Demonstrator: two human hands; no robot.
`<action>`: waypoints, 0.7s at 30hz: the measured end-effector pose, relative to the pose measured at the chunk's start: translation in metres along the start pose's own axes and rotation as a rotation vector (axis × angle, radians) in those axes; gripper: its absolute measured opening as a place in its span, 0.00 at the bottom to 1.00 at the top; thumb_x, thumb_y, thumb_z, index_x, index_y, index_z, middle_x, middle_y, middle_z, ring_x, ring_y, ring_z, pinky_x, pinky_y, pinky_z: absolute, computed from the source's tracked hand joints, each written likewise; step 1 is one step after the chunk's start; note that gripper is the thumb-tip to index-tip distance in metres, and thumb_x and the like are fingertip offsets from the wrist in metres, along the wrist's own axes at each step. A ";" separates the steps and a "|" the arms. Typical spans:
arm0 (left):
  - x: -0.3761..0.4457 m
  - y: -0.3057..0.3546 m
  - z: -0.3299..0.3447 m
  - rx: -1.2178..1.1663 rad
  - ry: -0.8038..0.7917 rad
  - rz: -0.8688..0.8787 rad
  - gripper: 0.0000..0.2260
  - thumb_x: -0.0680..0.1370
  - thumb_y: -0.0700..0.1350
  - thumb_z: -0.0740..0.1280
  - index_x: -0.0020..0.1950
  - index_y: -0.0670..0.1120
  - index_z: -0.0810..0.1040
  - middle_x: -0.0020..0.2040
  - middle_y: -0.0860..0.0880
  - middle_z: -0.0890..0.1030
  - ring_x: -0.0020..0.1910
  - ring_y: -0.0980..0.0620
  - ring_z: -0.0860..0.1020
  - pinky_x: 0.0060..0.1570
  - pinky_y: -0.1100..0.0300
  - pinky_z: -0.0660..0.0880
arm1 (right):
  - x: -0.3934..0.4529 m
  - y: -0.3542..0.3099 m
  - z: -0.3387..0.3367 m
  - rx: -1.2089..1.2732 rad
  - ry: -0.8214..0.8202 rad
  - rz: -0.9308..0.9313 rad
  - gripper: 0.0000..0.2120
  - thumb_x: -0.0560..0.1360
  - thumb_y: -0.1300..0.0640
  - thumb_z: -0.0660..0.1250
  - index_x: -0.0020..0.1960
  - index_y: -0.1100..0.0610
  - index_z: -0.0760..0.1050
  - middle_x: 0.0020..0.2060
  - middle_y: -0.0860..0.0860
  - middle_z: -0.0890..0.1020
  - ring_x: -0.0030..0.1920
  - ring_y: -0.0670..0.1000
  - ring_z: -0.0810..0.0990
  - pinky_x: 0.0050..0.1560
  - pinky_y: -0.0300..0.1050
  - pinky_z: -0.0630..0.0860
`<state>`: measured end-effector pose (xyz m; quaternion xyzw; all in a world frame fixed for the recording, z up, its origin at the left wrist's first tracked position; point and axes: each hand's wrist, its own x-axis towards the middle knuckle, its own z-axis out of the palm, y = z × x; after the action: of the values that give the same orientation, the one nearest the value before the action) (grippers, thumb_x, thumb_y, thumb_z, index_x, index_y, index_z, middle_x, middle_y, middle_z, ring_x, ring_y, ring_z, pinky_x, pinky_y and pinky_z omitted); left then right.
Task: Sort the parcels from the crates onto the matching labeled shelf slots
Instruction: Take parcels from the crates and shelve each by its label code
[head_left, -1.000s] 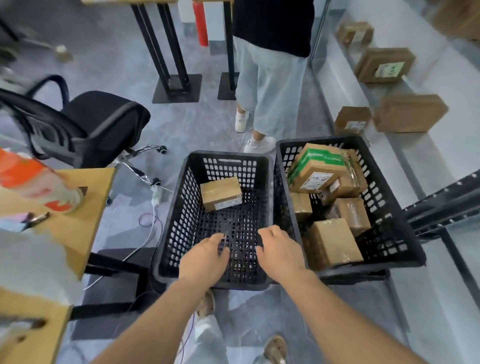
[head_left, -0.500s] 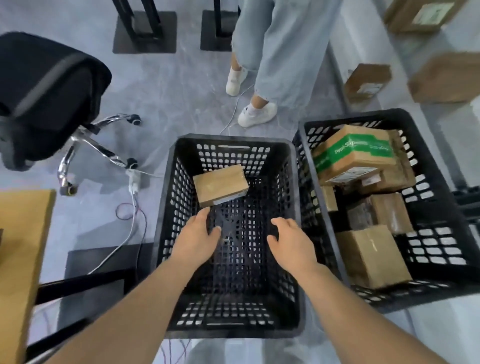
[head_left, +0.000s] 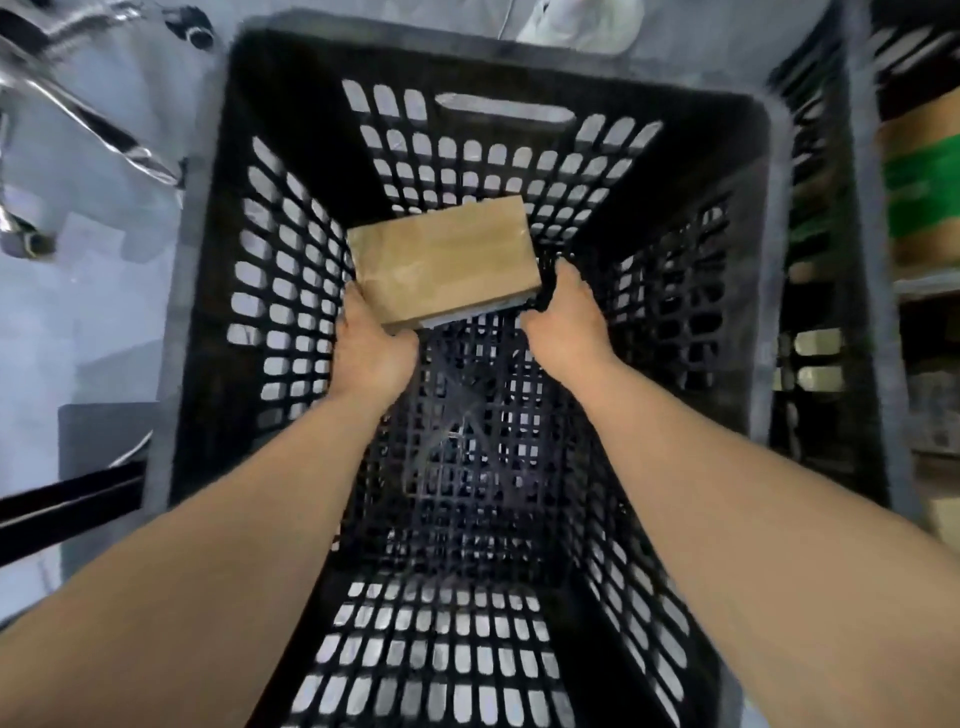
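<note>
Deep inside the black crate (head_left: 208, 291), against its far wall: a brown cardboard parcel (head_left: 441, 262), tilted, near edge raised; left hand (head_left: 371, 351) at the parcel's near-left corner, fingers tucked under it, gripping; right hand (head_left: 566, 317) at the near-right corner, fingers curled round the edge, gripping too; beyond the crate's right wall, a second crate (head_left: 826, 260) with a green-banded box (head_left: 919, 208); beyond its left wall, chrome chair legs (head_left: 78, 135), blurred.

Fingertips of left hand (head_left: 371, 353) and right hand (head_left: 563, 317) hidden under brown cardboard parcel (head_left: 441, 262). Green-banded cardboard box (head_left: 919, 197) cut off by right edge. Blurred chrome chair base (head_left: 78, 130) cropped at left edge.
</note>
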<state>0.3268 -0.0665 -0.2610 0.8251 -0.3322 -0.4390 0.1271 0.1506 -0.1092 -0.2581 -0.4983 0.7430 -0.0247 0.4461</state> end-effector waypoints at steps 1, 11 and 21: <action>0.005 0.000 0.002 -0.027 0.005 -0.011 0.32 0.72 0.45 0.64 0.75 0.50 0.56 0.67 0.45 0.72 0.64 0.44 0.72 0.66 0.47 0.69 | 0.008 0.000 0.006 0.039 -0.011 0.010 0.33 0.78 0.62 0.62 0.77 0.53 0.50 0.73 0.55 0.62 0.65 0.58 0.71 0.61 0.53 0.73; 0.001 0.003 -0.009 -0.145 0.040 0.032 0.24 0.78 0.38 0.59 0.74 0.49 0.61 0.58 0.53 0.75 0.56 0.52 0.74 0.57 0.59 0.70 | -0.017 0.009 0.012 0.138 0.037 0.047 0.27 0.78 0.55 0.64 0.74 0.50 0.59 0.56 0.51 0.78 0.51 0.54 0.79 0.45 0.49 0.77; 0.011 0.010 -0.017 -0.074 -0.130 0.096 0.24 0.82 0.45 0.57 0.77 0.50 0.55 0.66 0.55 0.71 0.62 0.56 0.70 0.56 0.62 0.65 | -0.023 0.017 0.015 0.021 -0.074 0.145 0.15 0.80 0.57 0.58 0.66 0.56 0.67 0.43 0.51 0.77 0.44 0.56 0.82 0.45 0.54 0.80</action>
<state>0.3407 -0.0826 -0.2529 0.7728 -0.3624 -0.4969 0.1567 0.1513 -0.0772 -0.2611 -0.4392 0.7597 0.0183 0.4792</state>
